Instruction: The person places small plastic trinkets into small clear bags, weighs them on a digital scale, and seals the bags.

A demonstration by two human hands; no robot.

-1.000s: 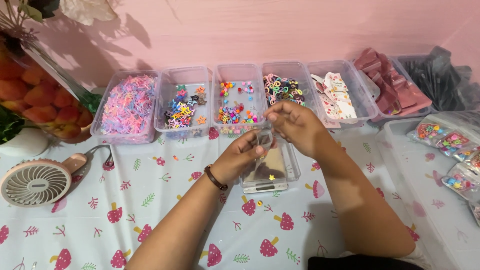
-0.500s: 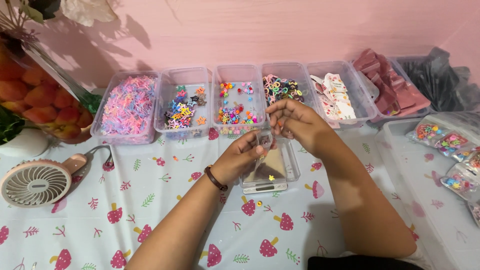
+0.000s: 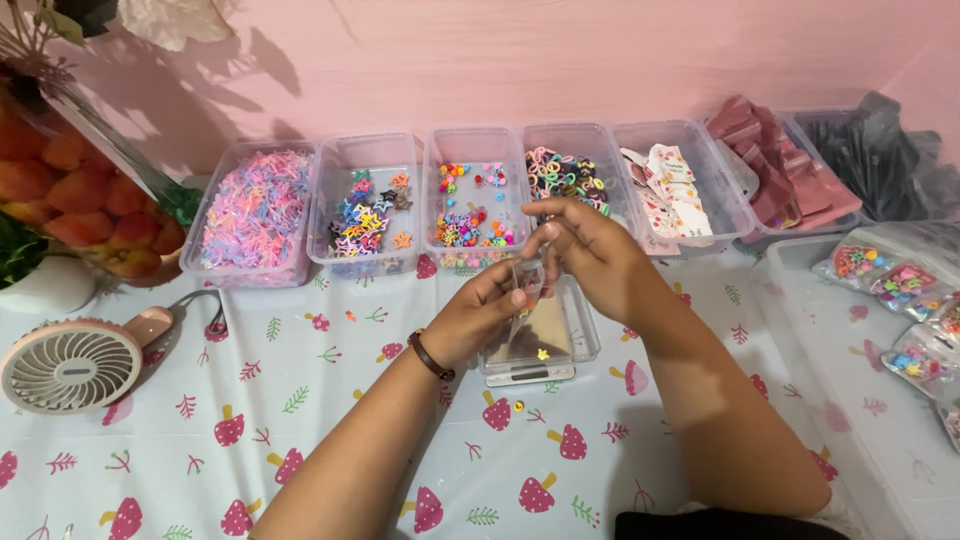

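My left hand [image 3: 478, 322] and my right hand [image 3: 583, 250] meet over a small clear tray [image 3: 580, 340] that rests on a little scale [image 3: 528, 374]. Between the fingertips of both hands is a small clear plastic bag [image 3: 528, 276], held upright above the tray. A tiny star-shaped piece [image 3: 543, 353] lies in the tray. My left wrist wears a dark bracelet [image 3: 430, 355]. What is inside the bag is too small to tell.
A row of clear bins lines the pink wall: pink and purple bits [image 3: 258, 212], star clips [image 3: 366, 212], colourful beads [image 3: 468, 210], hair ties [image 3: 563, 172], printed cards [image 3: 668, 190], pink bows [image 3: 785, 172]. A small fan [image 3: 68, 365] lies at left, packed bags [image 3: 900, 300] at right.
Both hands have stayed over the scale, with only slight shifts of the fingers on the small bag.
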